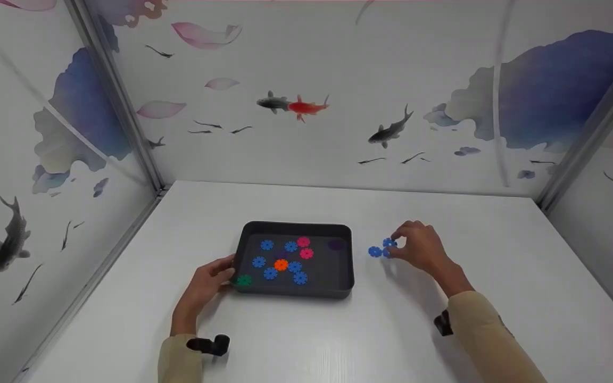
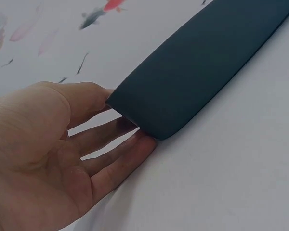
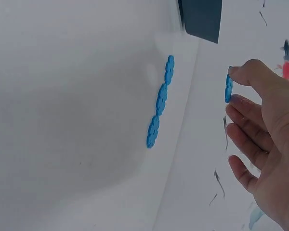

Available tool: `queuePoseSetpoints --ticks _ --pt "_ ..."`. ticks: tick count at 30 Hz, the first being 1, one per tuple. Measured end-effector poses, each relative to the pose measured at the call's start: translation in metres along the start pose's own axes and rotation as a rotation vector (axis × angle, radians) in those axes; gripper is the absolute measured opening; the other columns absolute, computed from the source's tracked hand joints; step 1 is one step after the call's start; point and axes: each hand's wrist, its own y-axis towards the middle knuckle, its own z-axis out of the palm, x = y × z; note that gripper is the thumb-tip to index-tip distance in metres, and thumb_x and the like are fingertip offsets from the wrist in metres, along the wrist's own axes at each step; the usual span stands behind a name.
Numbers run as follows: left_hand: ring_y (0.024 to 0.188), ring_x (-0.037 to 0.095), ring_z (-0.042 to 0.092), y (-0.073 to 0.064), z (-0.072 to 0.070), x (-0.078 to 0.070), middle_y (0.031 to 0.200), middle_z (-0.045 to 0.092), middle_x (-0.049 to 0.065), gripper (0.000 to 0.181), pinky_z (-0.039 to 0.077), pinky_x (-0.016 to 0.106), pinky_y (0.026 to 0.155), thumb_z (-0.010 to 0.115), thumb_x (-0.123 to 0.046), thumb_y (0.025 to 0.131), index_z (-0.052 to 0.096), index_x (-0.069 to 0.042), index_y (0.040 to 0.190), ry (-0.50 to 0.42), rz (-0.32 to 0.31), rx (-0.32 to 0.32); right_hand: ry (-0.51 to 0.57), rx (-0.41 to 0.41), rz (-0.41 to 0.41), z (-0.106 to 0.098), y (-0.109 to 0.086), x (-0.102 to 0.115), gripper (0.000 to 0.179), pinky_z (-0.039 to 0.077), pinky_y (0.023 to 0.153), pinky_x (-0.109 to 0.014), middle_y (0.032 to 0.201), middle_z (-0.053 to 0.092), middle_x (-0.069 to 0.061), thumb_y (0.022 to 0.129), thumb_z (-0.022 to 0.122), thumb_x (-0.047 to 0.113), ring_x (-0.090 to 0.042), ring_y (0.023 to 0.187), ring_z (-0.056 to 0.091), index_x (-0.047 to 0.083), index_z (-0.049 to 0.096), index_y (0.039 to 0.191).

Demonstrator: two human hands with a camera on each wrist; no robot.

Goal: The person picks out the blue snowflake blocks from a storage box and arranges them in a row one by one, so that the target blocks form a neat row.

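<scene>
A dark rectangular tray (image 1: 296, 292) stands on the white table with several notched plastic discs inside. Most are blue, like the blue disc (image 1: 267, 245); there are also pink discs (image 1: 306, 254), an orange disc (image 1: 281, 265) and a green disc (image 1: 244, 280). My left hand (image 1: 206, 282) grips the tray's left side, thumb and fingertips against its wall (image 2: 197, 72). To the right of the tray, my right hand (image 1: 421, 247) pinches a blue notched disc (image 3: 229, 88) between thumb and index finger, raised over the table. Below it, blue discs (image 3: 161, 99) lie in a row.
The white table (image 1: 296, 340) is enclosed by white panels (image 1: 338, 64) painted with fish and petals. Metal posts (image 1: 120, 96) stand at the back corners. Each wrist carries a black strap-on camera (image 1: 209, 346). A dark purple round piece (image 1: 337, 244) lies at the tray's right side.
</scene>
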Motion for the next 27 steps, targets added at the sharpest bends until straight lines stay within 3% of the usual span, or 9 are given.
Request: queuePoseSetpoints --ticks 8,15,27 --pt "0.137 0.033 0.051 -0.001 -0.002 0.002 0.153 0.047 0.018 0.046 0.05 0.047 0.109 0.053 -0.014 0.104 0.047 -0.011 0.15 0.0 -0.002 -0.002 0.042 0.056 0.11 -0.003 -0.007 -0.034 0.032 0.055 0.089 -0.055 0.112 0.07 -0.021 0.083 0.079 0.022 -0.039 0.102 0.064 0.001 0.076 0.107" --pt "0.136 0.033 0.051 -0.002 -0.003 0.0 0.153 0.048 0.018 0.046 0.048 0.049 0.111 0.053 -0.014 0.104 0.048 -0.011 0.149 0.014 0.004 -0.006 0.058 0.14 0.216 -0.002 -0.013 -0.056 0.035 0.053 0.096 -0.057 0.119 0.067 -0.025 0.087 0.074 0.022 -0.044 0.112 0.061 -0.003 0.074 0.112" --pt "0.132 0.031 0.055 0.001 -0.001 0.003 0.152 0.049 0.017 0.046 0.051 0.046 0.108 0.054 -0.015 0.103 0.049 -0.012 0.149 0.002 -0.009 -0.014 0.091 0.209 0.313 0.003 -0.013 -0.066 0.04 0.049 0.102 -0.06 0.123 0.064 -0.028 0.09 0.071 0.025 -0.047 0.117 0.057 -0.004 0.069 0.117"
